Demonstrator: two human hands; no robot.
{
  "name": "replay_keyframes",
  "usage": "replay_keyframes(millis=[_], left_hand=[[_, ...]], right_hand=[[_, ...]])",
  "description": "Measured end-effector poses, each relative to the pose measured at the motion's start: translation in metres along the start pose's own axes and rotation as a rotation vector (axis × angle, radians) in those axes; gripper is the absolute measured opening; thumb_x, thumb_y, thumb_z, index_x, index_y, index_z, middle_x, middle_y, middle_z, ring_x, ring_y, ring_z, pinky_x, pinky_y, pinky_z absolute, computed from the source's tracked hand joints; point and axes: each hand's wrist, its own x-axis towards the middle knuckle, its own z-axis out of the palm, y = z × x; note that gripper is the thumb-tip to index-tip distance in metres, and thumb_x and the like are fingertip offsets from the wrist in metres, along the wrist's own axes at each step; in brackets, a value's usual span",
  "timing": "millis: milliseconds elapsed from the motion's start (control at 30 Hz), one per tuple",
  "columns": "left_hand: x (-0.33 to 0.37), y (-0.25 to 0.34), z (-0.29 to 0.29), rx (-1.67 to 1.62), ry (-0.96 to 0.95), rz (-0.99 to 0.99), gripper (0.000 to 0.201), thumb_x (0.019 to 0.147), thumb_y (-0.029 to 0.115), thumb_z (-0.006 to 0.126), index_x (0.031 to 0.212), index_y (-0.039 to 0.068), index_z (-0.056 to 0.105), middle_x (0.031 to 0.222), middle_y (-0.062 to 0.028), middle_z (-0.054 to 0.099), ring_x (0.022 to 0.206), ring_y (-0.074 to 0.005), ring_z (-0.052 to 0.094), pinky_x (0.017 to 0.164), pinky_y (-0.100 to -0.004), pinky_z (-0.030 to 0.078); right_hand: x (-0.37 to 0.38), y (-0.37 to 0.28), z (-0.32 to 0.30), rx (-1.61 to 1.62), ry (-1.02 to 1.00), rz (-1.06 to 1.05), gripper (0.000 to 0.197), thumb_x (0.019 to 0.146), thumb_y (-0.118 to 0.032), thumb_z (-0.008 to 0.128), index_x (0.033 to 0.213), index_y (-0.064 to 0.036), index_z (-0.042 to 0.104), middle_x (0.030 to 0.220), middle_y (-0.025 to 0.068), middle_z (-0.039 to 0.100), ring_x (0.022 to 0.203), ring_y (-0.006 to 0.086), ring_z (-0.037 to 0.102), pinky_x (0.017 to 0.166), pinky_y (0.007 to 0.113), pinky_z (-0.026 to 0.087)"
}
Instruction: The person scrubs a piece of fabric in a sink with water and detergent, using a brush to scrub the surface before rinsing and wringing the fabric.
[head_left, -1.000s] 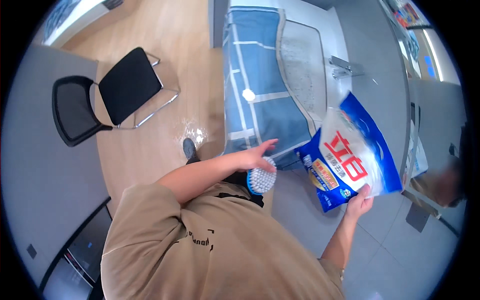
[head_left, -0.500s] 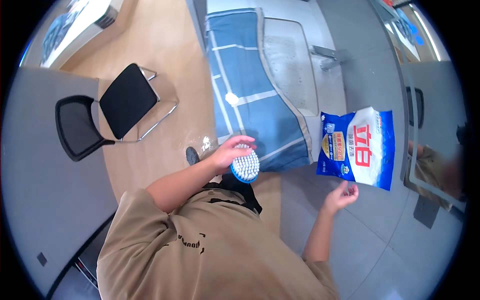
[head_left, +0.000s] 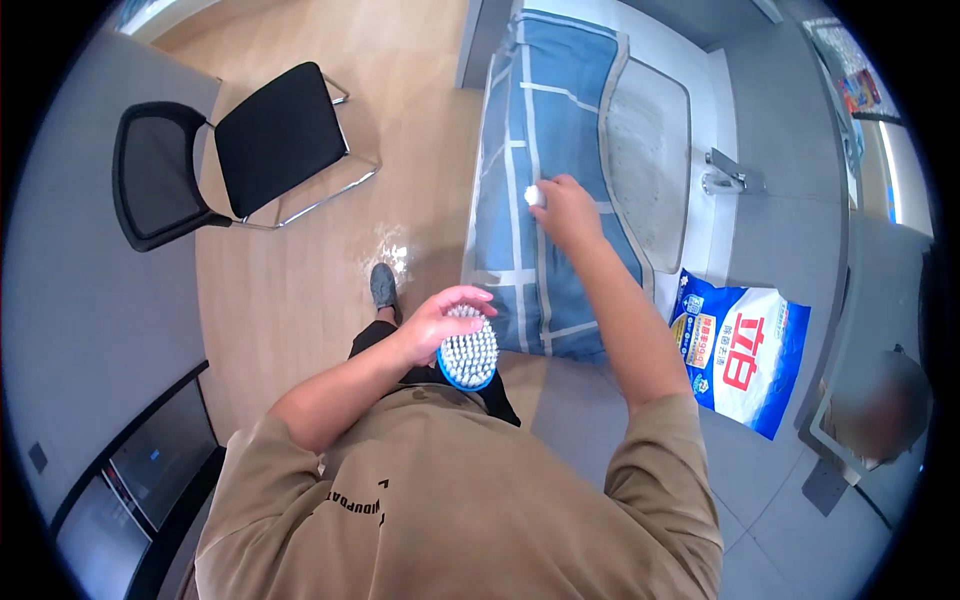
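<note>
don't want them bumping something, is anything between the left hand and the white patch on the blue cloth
Nothing visible stands between the left hand, which holds the brush, and the white patch, only open space over the blue cloth. The right hand is right at the patch, on its right side.

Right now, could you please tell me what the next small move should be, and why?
Perhaps spread the white patch across the blue cloth with the right hand: it is right at the patch, while the left hand holds the brush.
</note>
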Motion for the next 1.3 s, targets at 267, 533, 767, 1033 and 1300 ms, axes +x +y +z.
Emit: replay_keyframes(millis=[267,533,767,1033,1300], left_hand=[[-0.018,0.012,-0.013,-0.066,-0.002,0.018,0.046,0.089,0.008,0.068,0.133,0.006,0.054,0.127,-0.0136,0.061,0.103,-0.0178,0.064,0.086,-0.0324,0.054],[-0.009,0.007,-0.004,-0.019,-0.023,0.007,0.049,0.085,0.012,0.071,0.131,0.005,0.055,0.125,-0.0132,0.062,0.106,-0.0190,0.062,0.090,-0.0347,0.053],[0.014,-0.010,0.026,-0.023,-0.038,-0.106,0.054,0.083,0.008,0.070,0.134,0.006,0.053,0.125,-0.0161,0.062,0.092,-0.0177,0.065,0.081,-0.0323,0.056],[0.035,-0.022,0.039,-0.068,-0.114,-0.161,0.051,0.084,-0.004,0.064,0.133,0.006,0.054,0.126,-0.0146,0.061,0.098,-0.0175,0.065,0.085,-0.0318,0.056],[0.048,-0.031,0.054,-0.054,-0.081,-0.192,0.057,0.080,0.000,0.066,0.135,0.004,0.051,0.127,-0.0165,0.060,0.095,-0.0164,0.065,0.079,-0.0300,0.057]], right_hand=[[0.007,-0.006,0.009,-0.034,-0.056,0.042,0.013,0.084,-0.018,0.068,0.091,-0.0088,0.074,0.094,0.0154,0.067,0.093,0.0359,0.065,0.082,0.046,0.054],[-0.012,0.031,-0.023,-0.058,-0.083,0.129,0.015,0.081,-0.020,0.066,0.082,-0.0087,0.076,0.085,0.0191,0.070,0.083,0.0384,0.067,0.079,0.048,0.054],[-0.109,0.174,-0.215,-0.339,-0.157,0.362,0.017,0.085,-0.020,0.069,0.093,-0.0073,0.077,0.089,0.0175,0.073,0.085,0.0345,0.071,0.080,0.042,0.057],[-0.134,0.248,-0.308,-0.670,-0.397,0.532,0.015,0.077,-0.009,0.068,0.089,-0.0052,0.077,0.090,0.0186,0.073,0.085,0.0342,0.071,0.079,0.039,0.057],[-0.118,0.243,-0.311,-0.754,-0.697,0.521,0.015,0.075,-0.008,0.074,0.089,-0.0037,0.077,0.091,0.0180,0.073,0.082,0.0336,0.070,0.077,0.039,0.057]])
